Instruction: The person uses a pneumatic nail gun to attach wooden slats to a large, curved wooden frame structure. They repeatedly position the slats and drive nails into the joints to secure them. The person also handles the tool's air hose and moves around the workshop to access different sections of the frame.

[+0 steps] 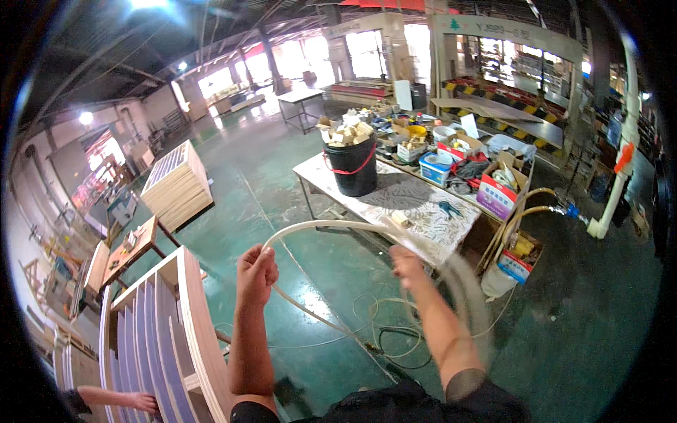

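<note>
My left hand [255, 273] is closed round a long, pale, flexible strip [331, 224], either banding or a thin hose. From this hand it bows up and over to the right, then smears into a blurred loop beside my right forearm. Another length runs from the left hand down toward loose coils [398, 338] on the green floor. My right hand [405, 266], smeared by motion, is just below the arch. Its fingers look curled, but whether they grip the strip is unclear.
A slatted wooden frame [189, 296] stands at lower left, with another person's hand [144, 402] at it. Ahead, a worktable [423, 229] bears a black bucket [350, 169] of wood blocks. Boxes and tubs crowd behind it; stacked panels [176, 185] stand farther left.
</note>
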`<state>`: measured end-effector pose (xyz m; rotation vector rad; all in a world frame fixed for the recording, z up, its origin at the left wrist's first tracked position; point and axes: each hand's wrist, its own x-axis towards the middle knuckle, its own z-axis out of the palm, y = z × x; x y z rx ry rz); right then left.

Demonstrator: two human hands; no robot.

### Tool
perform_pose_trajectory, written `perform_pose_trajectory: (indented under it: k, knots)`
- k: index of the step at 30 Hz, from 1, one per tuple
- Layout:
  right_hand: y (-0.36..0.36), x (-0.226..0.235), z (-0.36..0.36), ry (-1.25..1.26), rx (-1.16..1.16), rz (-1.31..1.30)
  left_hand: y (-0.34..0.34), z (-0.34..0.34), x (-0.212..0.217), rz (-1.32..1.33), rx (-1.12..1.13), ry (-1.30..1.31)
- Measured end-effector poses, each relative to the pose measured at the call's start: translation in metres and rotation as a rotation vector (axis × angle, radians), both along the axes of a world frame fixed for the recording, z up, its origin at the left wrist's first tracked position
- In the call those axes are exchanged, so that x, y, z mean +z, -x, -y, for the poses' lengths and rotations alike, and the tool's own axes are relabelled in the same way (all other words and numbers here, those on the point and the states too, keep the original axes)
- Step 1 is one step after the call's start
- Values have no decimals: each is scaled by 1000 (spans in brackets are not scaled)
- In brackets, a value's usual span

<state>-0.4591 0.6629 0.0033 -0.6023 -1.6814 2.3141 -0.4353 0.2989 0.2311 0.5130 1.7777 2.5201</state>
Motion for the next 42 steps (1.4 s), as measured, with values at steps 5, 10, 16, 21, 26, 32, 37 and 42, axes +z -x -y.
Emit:
perform_pose_trajectory:
  k: [5,10,16,21,26,32,37,42]
  knots:
    - [-18,103,-181,-195,85,-385,46,44,-23,31,47,-66]
    - [-117,297,-208,-629,322,-442,95,49,-59,155,133,-148]
    - [-211,237,-76,-1524,1486,493,114,53,-61,183,453,-268]
    - [-268,-5,-148,-325,1646,1099,113,64,-50,74,476,-267]
    - [-293,-89,-162,-260,566,1235,100,107,-47,-70,497,-242]
    - [-251,-91,-143,334,-457,-18,109,127,-70,-22,548,-207]
    - [-217,110,-80,-922,-486,-107,137,158,-95,-72,603,116]
    - [-211,204,-160,-1688,-323,-493,160,151,-98,-137,584,391]
